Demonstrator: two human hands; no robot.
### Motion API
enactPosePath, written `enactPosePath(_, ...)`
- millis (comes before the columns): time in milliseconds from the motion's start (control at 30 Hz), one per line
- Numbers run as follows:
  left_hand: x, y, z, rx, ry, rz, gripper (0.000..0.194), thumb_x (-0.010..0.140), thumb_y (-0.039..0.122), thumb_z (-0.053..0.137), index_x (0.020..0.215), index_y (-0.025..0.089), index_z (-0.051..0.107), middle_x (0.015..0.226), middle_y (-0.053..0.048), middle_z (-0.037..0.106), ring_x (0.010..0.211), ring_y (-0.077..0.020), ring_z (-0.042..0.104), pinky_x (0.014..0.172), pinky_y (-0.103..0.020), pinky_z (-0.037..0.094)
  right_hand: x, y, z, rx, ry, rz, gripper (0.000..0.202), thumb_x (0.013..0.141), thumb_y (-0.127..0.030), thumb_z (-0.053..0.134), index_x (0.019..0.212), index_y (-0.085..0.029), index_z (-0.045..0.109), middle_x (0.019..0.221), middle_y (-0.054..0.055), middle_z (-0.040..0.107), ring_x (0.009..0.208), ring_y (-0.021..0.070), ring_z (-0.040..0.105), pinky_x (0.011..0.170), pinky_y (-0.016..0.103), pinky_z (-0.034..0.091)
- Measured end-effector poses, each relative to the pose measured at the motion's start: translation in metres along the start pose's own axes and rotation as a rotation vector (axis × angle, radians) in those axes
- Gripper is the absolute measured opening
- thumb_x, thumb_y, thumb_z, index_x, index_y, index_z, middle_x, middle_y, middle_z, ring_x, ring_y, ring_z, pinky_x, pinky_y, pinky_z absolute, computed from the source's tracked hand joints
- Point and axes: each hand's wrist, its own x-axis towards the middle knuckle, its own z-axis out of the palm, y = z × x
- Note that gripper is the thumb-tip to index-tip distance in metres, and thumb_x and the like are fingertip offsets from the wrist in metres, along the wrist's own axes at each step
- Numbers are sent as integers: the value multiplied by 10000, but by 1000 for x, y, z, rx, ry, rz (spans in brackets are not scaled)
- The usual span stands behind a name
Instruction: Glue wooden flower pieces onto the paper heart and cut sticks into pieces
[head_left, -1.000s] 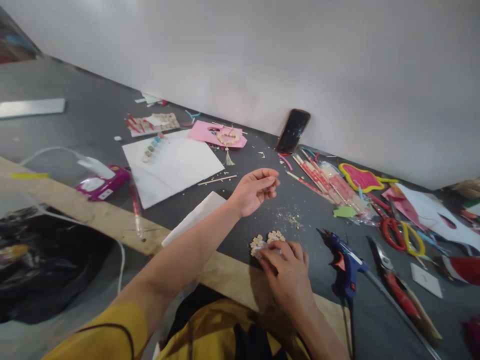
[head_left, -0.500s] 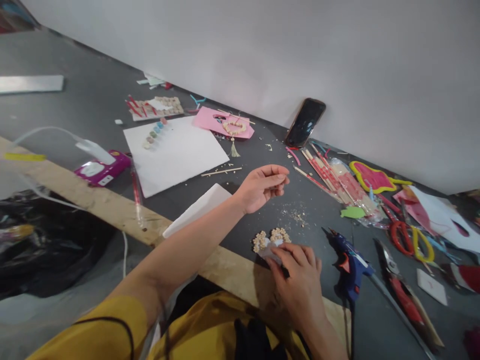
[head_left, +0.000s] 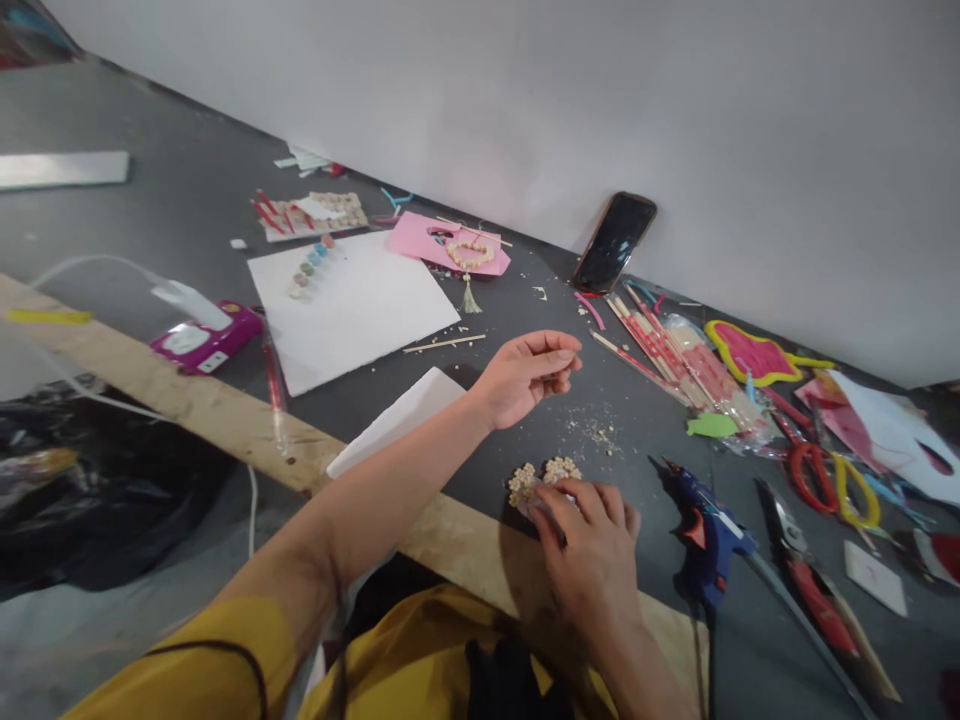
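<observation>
Head view: right hand (head_left: 591, 535), fingers bent onto bead clusters (head_left: 520, 484) near front edge of counter (head_left: 480, 470); gripping or just touching, can't tell. Left hand (head_left: 529, 380) over mid-counter, fingers closed against thumb. Phone (head_left: 615, 243) at back edge.

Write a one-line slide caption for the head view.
Right hand holding a beaded piece, left hand half-curled beyond, glue gun lying to the right.
</observation>
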Motion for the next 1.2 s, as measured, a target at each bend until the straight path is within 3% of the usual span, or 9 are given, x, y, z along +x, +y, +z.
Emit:
enactPosePath(633,1,-3,-2,24,4,-25,59,733,161,660,789,149,643,699,-10,607,563,-64,492,571,-216,430,-5,-8,-2,74,-36,-54,107,823,-259,588,875,-292,675,856,1,675,850,201,509,753,372,282)
enactPosePath(1200,2,-3,-3,16,12,-32,40,741,149,647,780,153,651,693,-6,609,555,-63,493,570,-219,421,-4,-7,-1,88,13,-55,104,825,-327,584,879,-286,663,841,-9,712,821,201,563,790,389,265)
